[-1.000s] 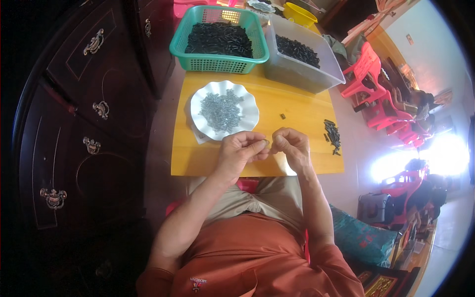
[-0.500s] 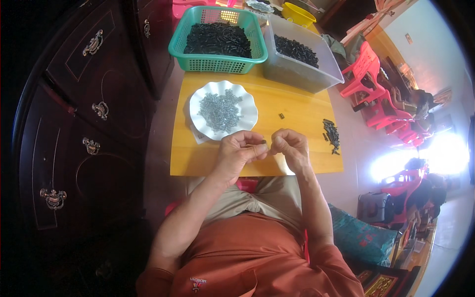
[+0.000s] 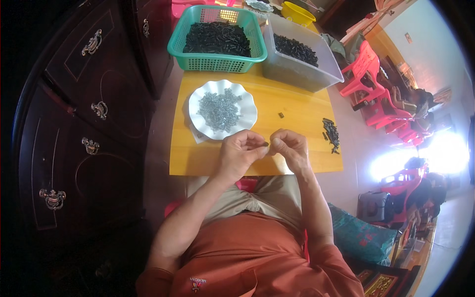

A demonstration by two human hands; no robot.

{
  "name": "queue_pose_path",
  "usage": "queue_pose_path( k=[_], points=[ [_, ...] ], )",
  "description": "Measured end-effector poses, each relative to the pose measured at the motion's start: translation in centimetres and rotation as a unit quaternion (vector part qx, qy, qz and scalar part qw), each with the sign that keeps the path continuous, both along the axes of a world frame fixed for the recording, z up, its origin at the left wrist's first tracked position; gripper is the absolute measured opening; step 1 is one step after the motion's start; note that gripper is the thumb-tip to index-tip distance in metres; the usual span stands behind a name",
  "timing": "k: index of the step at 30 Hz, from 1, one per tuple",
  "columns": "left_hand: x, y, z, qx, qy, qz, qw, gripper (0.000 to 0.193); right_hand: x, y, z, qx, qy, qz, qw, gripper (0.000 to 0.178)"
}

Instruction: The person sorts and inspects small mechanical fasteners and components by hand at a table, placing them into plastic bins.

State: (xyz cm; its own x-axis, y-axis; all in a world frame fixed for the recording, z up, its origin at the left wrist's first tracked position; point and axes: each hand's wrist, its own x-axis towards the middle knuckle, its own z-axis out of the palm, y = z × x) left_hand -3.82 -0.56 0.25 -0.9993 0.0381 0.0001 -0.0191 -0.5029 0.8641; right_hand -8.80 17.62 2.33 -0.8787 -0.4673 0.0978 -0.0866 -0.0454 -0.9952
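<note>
My left hand (image 3: 241, 153) pinches a small black piece (image 3: 265, 144) between thumb and fingers, just above the table's near edge. Close against it, my right hand (image 3: 291, 148) has its thumb and forefinger pressed together near the same piece; what lies between them is too small to make out. Beyond my left hand, a white scalloped plate (image 3: 196, 118) carries a heap of small clear-grey parts (image 3: 220, 110). Off to the right lies a loose pile of black cylindrical pieces (image 3: 331, 134). One tiny dark piece (image 3: 280, 115) rests alone on the yellow table (image 3: 297, 101).
At the table's far side stand a green plastic basket (image 3: 213, 64) and a translucent bin (image 3: 297, 74), both holding many black pieces. Dark drawers (image 3: 114, 114) rise on the left. Pink chairs (image 3: 363, 69) are at the right, and a yellow basin (image 3: 298, 15) is farther back.
The fingers of my left hand have shifted slightly around the small black piece. My right hand stays almost in place beside it.
</note>
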Motion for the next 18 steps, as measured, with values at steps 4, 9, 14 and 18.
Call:
queue_pose_path(
  k=[4,9,14,18],
  points=[
    [0.04,0.04,0.01,-0.034,0.008,0.001,0.999,0.021,0.04,0.01,-0.07,-0.003,0.000,0.002,1.000,0.014],
    [-0.10,0.10,-0.67,-0.059,0.015,0.020,0.998,0.019,0.20,-0.16,-0.03,0.011,0.000,0.001,1.000,0.015],
    [-0.13,0.22,-0.70,-0.070,0.017,0.026,0.997,0.020,0.12,-0.03,-0.29,0.022,0.021,0.007,1.000,0.016],
    [-0.02,-0.09,0.20,-0.085,0.004,0.015,0.996,0.026,0.76,-0.56,0.47,0.031,0.121,-0.016,0.992,0.013]
  ],
)
